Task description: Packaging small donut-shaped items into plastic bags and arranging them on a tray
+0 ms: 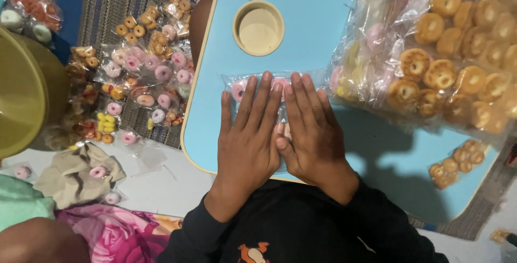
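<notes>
Both hands are lying flat, side by side, on a clear plastic packet of small ring-shaped snacks (239,88) that is resting on the light blue bench (301,31). The left hand (249,139) and right hand (309,134) are pressing palm-down with fingers (264,93) stretched out and open, gripping nothing; the thumbs are meeting in the middle. A pink ring is showing at the packet's left end, just past the left fingertips.

To press a packet like this well, it seems best to be keeping the palms level and the weight light and even, so the brittle rings inside are spreading into one layer rather than cracking, and to be holding the film taut so it is not wrinkling under the fingers.

To the right, a heap of larger clear bags of golden ring biscuits (458,64) is sitting on the bench, with one small packet of golden rings (458,163) lying apart near the bench edge. A round recess (258,27) is sunk into the benchtop above the hands. On the striped mat to the left, many filled small packets (145,74) are lying scattered beside an olive-green basin (21,96).

Most of the pressed packet is hidden beneath the hands, so its contents and whether its mouth is sealed are hard to make out. The heap of bags is cut off at the right edge.
</notes>
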